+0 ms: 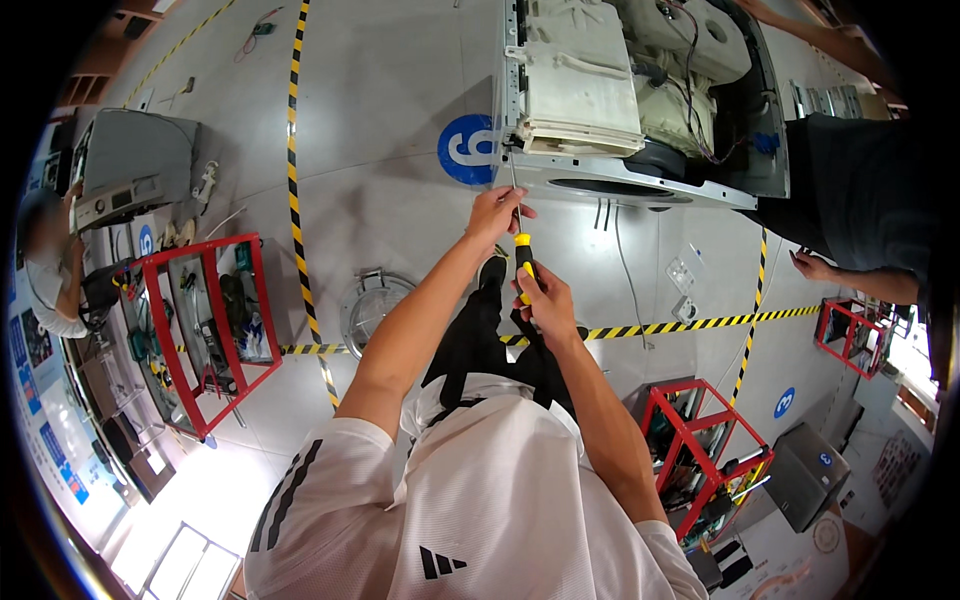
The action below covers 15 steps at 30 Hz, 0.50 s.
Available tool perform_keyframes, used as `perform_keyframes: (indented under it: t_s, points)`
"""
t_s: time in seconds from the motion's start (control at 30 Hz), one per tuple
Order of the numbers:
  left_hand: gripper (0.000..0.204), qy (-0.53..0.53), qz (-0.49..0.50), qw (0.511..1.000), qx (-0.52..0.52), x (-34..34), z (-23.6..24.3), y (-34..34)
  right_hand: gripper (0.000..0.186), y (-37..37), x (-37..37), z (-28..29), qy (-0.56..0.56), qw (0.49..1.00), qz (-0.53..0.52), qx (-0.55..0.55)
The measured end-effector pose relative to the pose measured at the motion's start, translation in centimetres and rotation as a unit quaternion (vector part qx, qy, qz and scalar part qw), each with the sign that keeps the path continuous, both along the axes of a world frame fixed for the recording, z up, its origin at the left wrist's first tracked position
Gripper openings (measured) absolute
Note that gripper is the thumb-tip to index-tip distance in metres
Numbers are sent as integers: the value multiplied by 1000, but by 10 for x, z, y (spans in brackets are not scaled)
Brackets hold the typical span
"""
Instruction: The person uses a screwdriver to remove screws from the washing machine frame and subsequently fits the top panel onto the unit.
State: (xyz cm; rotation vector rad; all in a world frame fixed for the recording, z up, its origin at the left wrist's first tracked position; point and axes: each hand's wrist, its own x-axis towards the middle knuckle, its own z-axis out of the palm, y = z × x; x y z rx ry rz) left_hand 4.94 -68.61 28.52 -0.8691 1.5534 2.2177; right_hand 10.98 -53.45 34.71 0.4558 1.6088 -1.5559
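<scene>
Yellow-and-black screwdriver [524,262] extends to the near left corner of the opened appliance [585,85], its tip apparently meeting that corner. Nearer the wearer than the appliance, the right hand [550,300] has fingers wrapped round the handle; the left hand's [495,215] fingers curl at the shaft. Judged risk: an off-axis push could slip the tip, scuffing metal.

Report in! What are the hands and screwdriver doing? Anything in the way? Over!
Right hand gripping screwdriver by its handle; left hand pinching its shaft. Tip at opened machine's corner, contact unclear. Nothing seen blocking it.
</scene>
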Motion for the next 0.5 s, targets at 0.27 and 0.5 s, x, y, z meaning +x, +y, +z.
perform_keyframes:
  t_s: [0.27,0.5]
  points:
    - [27,-8,-9,1000,-4,1,-1,-1,41,-1,3,0,-1,1000,-4,-3]
    - [27,-8,-2,1000,-7,3,0,-1,41,-1,5,-5,-1,1000,-8,-3]
